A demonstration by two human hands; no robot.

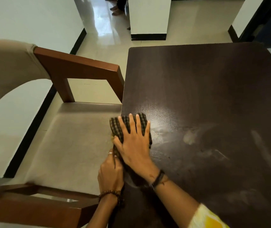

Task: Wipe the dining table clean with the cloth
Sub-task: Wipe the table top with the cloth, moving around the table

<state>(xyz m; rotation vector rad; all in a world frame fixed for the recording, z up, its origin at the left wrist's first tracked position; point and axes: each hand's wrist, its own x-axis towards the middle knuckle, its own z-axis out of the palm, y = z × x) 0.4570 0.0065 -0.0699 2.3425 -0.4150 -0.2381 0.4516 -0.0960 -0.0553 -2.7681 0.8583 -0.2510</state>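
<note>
**Cloth at left table edge, both hands on it**

Dark brown-and-tan checked cloth [128, 127] sits on the dark brown matte dining table [205, 96], right at its left edge, part hanging over. Right hand [134, 145] lies flat on top, fingers spread, pressing it down. Left hand [111, 173] sits just below the edge, fingers curled round the hanging tail. Beige upholstered chair with brown wooden arms [75, 145] stands beside the table.

Cloth looks light, soft and floppy, likely to bunch under drag. Best held with a flat palm on the folded pad, loose end tucked in. Pale smears [190, 137] remain to its right.
</note>
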